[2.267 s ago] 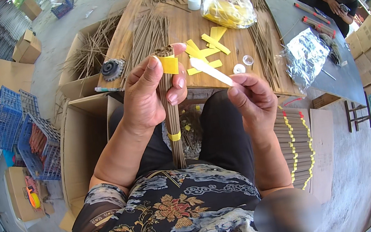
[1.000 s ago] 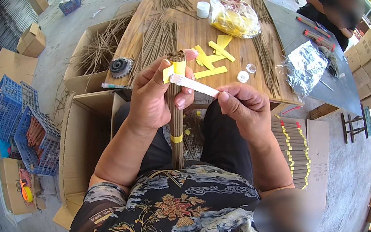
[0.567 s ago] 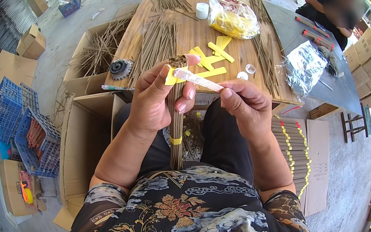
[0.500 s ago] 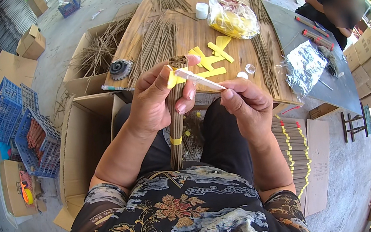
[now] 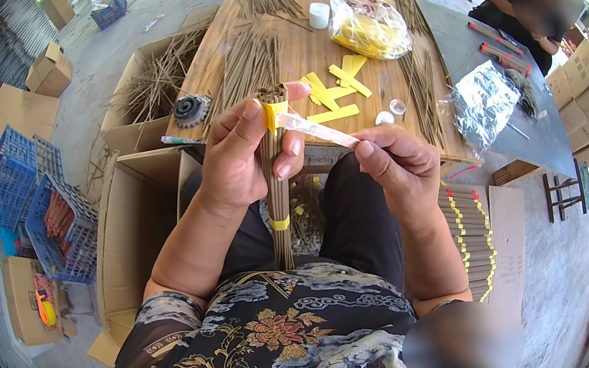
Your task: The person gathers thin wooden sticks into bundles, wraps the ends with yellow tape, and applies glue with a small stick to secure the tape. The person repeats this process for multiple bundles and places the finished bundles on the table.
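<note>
My left hand (image 5: 228, 166) is closed around the upper part of a bundle of thin brown sticks (image 5: 277, 199), which look like incense sticks. The bundle stands nearly upright above my lap, with a yellow band (image 5: 280, 224) round it lower down. Near its top, a paper strip (image 5: 322, 132) lies against the sticks, yellow there and showing a whitish side along its free length. Between thumb and fingers, my right hand (image 5: 400, 165) pinches the strip's far end and holds it stretched down to the right. Loose yellow strips (image 5: 333, 114) lie on the wooden table beyond.
On the table (image 5: 295, 6) are loose brown sticks (image 5: 243, 71), a bag of yellow material (image 5: 369, 33), a white jar (image 5: 319, 15) and a black geared wheel (image 5: 192, 110). Cardboard boxes (image 5: 138, 235) stand at left. Banded bundles (image 5: 470, 240) lie right. Two other people sit across and at right.
My right hand has moved slightly right, and the paper strip is stretched out longer. The bundle's top has tipped a little left, and the left thumb has shifted off the strip.
</note>
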Motion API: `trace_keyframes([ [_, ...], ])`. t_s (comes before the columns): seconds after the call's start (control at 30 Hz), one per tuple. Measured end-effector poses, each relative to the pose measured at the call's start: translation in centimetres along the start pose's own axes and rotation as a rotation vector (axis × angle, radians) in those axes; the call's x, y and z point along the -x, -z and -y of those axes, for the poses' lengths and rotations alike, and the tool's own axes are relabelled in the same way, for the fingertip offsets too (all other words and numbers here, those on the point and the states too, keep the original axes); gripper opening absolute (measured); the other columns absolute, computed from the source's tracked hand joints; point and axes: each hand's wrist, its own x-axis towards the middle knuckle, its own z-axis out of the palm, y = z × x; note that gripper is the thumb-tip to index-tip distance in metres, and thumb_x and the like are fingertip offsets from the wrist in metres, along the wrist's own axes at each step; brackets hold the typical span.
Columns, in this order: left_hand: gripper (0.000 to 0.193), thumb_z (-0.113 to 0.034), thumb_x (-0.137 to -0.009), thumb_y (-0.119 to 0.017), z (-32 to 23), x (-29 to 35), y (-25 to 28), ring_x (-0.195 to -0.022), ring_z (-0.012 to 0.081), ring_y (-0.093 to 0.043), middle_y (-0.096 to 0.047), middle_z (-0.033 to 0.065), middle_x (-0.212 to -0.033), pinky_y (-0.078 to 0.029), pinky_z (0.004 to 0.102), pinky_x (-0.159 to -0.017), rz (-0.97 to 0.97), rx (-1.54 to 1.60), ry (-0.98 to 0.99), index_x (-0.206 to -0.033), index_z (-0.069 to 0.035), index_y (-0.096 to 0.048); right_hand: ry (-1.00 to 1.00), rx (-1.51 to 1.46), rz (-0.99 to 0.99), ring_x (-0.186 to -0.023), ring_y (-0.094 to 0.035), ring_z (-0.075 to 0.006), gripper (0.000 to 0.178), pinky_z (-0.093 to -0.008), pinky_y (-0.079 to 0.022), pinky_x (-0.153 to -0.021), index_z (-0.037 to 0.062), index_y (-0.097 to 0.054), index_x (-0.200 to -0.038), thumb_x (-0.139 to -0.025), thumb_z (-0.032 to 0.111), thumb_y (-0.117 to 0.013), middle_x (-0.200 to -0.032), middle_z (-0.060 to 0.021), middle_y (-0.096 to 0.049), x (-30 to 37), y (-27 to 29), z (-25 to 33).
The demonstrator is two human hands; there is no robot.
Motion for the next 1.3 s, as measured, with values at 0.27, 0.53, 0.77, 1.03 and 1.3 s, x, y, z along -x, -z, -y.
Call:
trace_keyframes([
  [0.27, 0.053, -0.033, -0.094, -0.035, 0.0, -0.1, -0.1, -0.045, 0.0087, -0.042, -0.051, 0.0071, -0.07, -0.034, 0.022, -0.041, 0.005, 0.004, -0.009, -0.123, 0.011, -0.034, -0.044, -0.023, 0.013, -0.066, -0.051, -0.0068, 0.012, -0.0186, -0.039, -0.058, -0.0023, -0.063, -0.089, -0.082, 0.007, -0.061, -0.075, -0.0025, -0.058, 0.0, 0.5, 0.0],
  [0.53, 0.054, -0.034, -0.093, -0.035, 0.1, 0.0, 0.0, -0.045, 0.0088, -0.042, -0.05, 0.0071, -0.069, -0.033, 0.0222, -0.041, 0.014, 0.029, 0.012, -0.124, 0.011, -0.034, -0.123, -0.09, 0.064, -0.068, -0.051, -0.0061, 0.011, -0.0188, -0.04, -0.059, -0.0028, -0.062, -0.088, -0.083, 0.006, -0.059, -0.075, -0.0014, -0.058, -0.2, 0.3, 0.6],
  [0.77, 0.054, -0.034, -0.094, -0.035, 0.1, 0.0, 0.1, -0.045, 0.0088, -0.042, -0.05, 0.0071, -0.07, -0.033, 0.0222, -0.041, 0.016, 0.037, 0.013, -0.124, 0.011, -0.033, -0.129, -0.158, 0.019, -0.067, -0.05, -0.0052, 0.011, -0.0182, -0.04, -0.059, -0.0024, -0.062, -0.09, -0.083, 0.006, -0.059, -0.075, -0.0006, -0.058, -0.1, 0.4, 0.2],
  [1.03, 0.053, -0.032, -0.094, -0.035, 0.2, -0.1, 0.1, -0.045, 0.0085, -0.042, -0.051, 0.0075, -0.069, -0.033, 0.022, -0.04, 0.008, 0.027, -0.004, -0.124, 0.011, -0.033, -0.08, -0.045, 0.048, -0.069, -0.051, -0.0062, 0.011, -0.0187, -0.041, -0.06, -0.0025, -0.062, -0.089, -0.082, 0.006, -0.06, -0.077, -0.0017, -0.058, -0.3, 0.5, 0.2],
  [1.3, 0.052, -0.032, -0.094, -0.034, 0.1, -0.2, -0.3, -0.044, 0.0091, -0.042, -0.051, 0.0075, -0.069, -0.033, 0.0224, -0.04, -0.009, 0.028, 0.0, -0.125, 0.01, -0.033, -0.012, 0.052, 0.03, -0.069, -0.052, -0.0082, 0.01, -0.0202, -0.041, -0.06, -0.0031, -0.063, -0.087, -0.081, 0.004, -0.06, -0.077, -0.0036, -0.058, -0.7, 1.0, 0.8],
])
